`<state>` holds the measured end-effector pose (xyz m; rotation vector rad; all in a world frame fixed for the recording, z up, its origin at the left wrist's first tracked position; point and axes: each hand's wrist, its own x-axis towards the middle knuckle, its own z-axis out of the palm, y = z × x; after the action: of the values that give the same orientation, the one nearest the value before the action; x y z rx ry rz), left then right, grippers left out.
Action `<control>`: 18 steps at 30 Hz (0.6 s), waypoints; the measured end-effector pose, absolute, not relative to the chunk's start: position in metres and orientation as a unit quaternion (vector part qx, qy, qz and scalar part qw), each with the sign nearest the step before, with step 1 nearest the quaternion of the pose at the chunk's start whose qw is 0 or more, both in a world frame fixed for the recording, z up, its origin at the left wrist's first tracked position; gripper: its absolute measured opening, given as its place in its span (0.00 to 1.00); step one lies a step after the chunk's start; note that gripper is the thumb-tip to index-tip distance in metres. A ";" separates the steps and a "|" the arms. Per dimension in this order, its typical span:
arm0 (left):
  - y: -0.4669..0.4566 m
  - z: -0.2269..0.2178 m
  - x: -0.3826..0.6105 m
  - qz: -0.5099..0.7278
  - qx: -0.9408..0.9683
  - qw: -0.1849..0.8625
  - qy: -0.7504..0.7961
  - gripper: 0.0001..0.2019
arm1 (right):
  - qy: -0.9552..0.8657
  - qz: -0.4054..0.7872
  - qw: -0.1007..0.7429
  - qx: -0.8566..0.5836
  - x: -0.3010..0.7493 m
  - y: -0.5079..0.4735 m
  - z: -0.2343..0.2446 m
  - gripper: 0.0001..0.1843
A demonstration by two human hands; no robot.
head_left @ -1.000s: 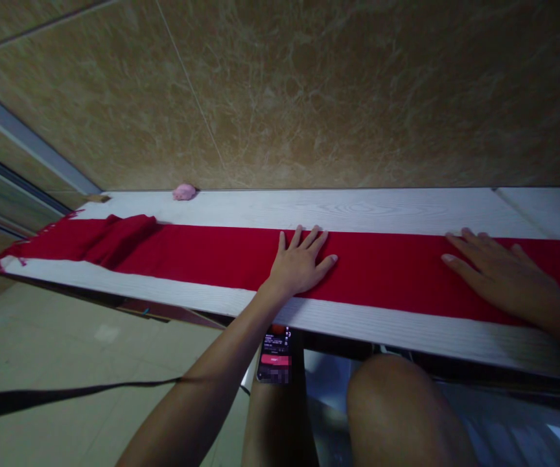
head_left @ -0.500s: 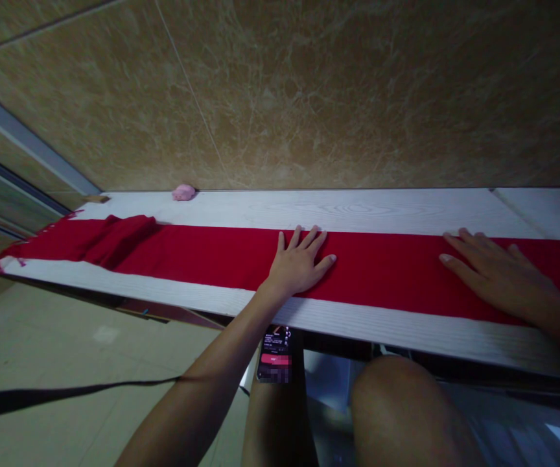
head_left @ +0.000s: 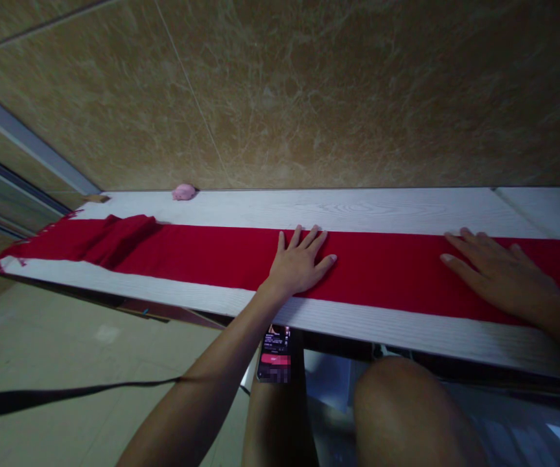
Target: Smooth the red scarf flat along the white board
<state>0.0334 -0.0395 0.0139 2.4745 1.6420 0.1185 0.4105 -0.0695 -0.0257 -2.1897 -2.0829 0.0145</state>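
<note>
Head view: my left hand [head_left: 299,263] lies flat, fingers spread, on the red scarf [head_left: 221,256] stretched along the white bench [head_left: 358,209]. My right hand [head_left: 501,275] presses flat near the right end. Pink lump [head_left: 183,191] at the back edge.

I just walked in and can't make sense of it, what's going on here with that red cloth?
A seated person has a long red cloth laid out along a narrow white table against a tiled wall. The left hand and the right hand both lie flat and open on the cloth, well apart. The cloth's left end is bunched up. A small pink thing sits by the wall, and a lit phone rests on the person's leg.
</note>
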 end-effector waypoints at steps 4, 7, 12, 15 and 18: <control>-0.039 0.014 0.033 0.039 0.830 0.084 0.550 0.37 | -0.688 0.014 0.067 -0.722 0.410 -0.069 -0.024 0.46; -0.039 0.013 0.033 0.040 0.830 0.083 0.551 0.36 | -0.686 0.017 0.064 -0.725 0.409 -0.070 -0.023 0.47; -0.039 0.013 0.034 0.044 0.830 0.082 0.550 0.35 | -0.683 0.017 0.050 -0.729 0.406 -0.071 -0.020 0.46; -0.039 0.014 0.034 0.041 0.830 0.084 0.550 0.36 | -0.679 0.018 0.037 -0.733 0.405 -0.071 -0.018 0.46; -0.039 0.015 0.034 0.037 0.831 0.085 0.548 0.37 | -0.680 0.015 0.037 -0.732 0.405 -0.070 -0.019 0.47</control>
<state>0.0339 -0.0395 0.0148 2.4789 1.6345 0.1111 0.4051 -0.0700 -0.0186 -2.2479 -2.0868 0.0456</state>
